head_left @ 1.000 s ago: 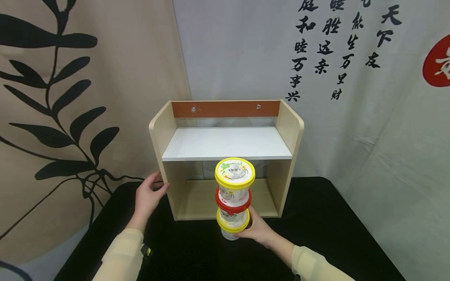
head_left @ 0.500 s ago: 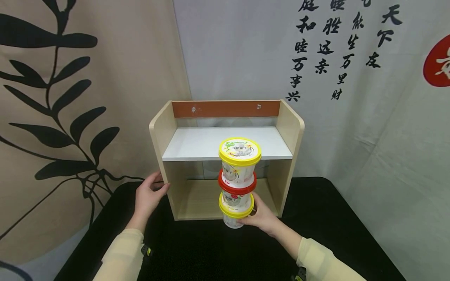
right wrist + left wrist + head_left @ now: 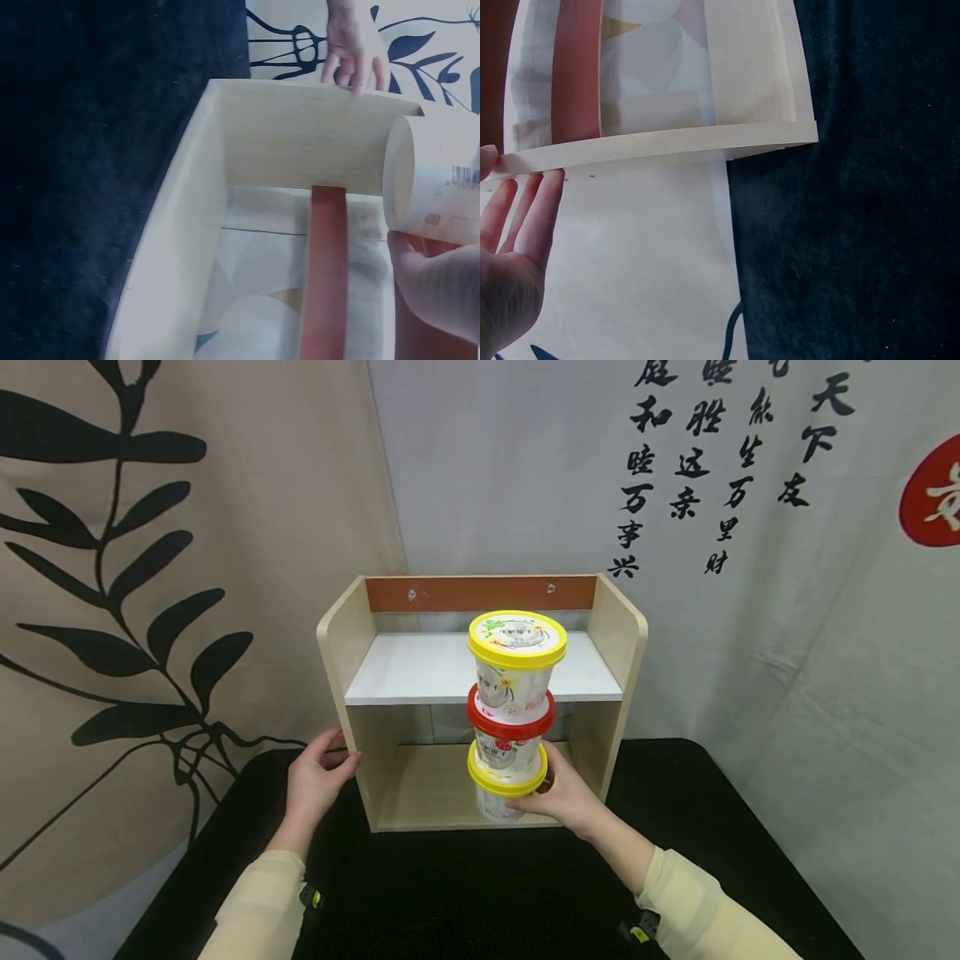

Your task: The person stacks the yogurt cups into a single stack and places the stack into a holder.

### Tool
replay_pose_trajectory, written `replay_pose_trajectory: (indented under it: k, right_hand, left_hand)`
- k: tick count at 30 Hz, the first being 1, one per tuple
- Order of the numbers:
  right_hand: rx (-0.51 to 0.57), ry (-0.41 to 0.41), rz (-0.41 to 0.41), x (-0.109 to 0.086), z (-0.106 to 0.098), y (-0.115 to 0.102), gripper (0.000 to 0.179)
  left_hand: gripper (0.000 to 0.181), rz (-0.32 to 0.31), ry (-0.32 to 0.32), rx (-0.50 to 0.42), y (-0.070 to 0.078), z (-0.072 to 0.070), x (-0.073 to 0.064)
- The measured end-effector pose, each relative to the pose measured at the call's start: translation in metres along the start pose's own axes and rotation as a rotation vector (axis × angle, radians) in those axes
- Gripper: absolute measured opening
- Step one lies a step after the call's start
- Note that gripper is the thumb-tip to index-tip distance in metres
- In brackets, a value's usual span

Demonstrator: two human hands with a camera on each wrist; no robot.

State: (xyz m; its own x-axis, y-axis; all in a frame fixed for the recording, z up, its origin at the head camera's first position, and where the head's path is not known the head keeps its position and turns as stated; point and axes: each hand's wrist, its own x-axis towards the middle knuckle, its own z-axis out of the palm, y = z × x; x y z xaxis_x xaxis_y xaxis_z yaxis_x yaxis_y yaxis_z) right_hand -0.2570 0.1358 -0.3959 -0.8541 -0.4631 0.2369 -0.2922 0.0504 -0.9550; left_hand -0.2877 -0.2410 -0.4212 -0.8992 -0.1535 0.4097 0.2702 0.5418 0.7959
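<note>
Three paper cups with lids stand in an upright stack before the small two-tier shelf (image 3: 420,668) in the head view. The top cup (image 3: 510,685) has a yellow lid, the middle cup (image 3: 506,753) a red one, the bottom cup (image 3: 497,806) a yellow one. My right hand (image 3: 568,797) grips the bottom cup from the right, holding the stack above the table; its base shows in the right wrist view. At the shelf's left side panel (image 3: 667,146), my left hand (image 3: 517,270) pinches the edge, thumb on one face and fingers on the other.
The shelf stands on a black-covered table (image 3: 450,893). A white board (image 3: 405,660) forms its upper tier, with a brown rail (image 3: 480,593) across the back. Behind hangs a cloth backdrop (image 3: 495,468) with leaf prints and writing.
My right hand has raised the cup stack and carried it slightly right, so the top cup now overlaps the upper tier in the head view. My left hand has stayed on the panel.
</note>
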Motion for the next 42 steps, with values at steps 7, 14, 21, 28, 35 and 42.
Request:
replay_pose_trajectory:
  k: [7,14,21,28,35,42]
  right_hand:
    - [-0.041,0.013,-0.005,0.008,-0.005,-0.019,0.077]
    - [-0.098,0.046,-0.014,0.018,-0.009,-0.038,0.073]
    - [-0.119,0.044,-0.042,0.027,-0.011,-0.056,0.071]
    - [-0.120,0.073,-0.010,0.034,-0.012,-0.068,0.073]
    - [-0.132,0.104,0.001,0.039,-0.014,-0.078,0.074]
    - [-0.104,0.101,-0.019,0.045,-0.016,-0.089,0.071]
  left_hand:
    - [0.049,0.009,-0.001,0.006,0.000,0.000,-0.001]
    - [0.049,0.012,0.003,0.011,0.001,0.000,-0.001]
    - [0.047,-0.001,-0.002,0.007,0.000,0.000,-0.001]
    - [0.047,0.020,0.009,0.011,-0.002,0.000,-0.001]
    - [0.048,0.013,0.007,0.010,0.000,0.000,-0.001]
    - [0.048,0.006,0.004,0.009,0.000,0.000,-0.001]
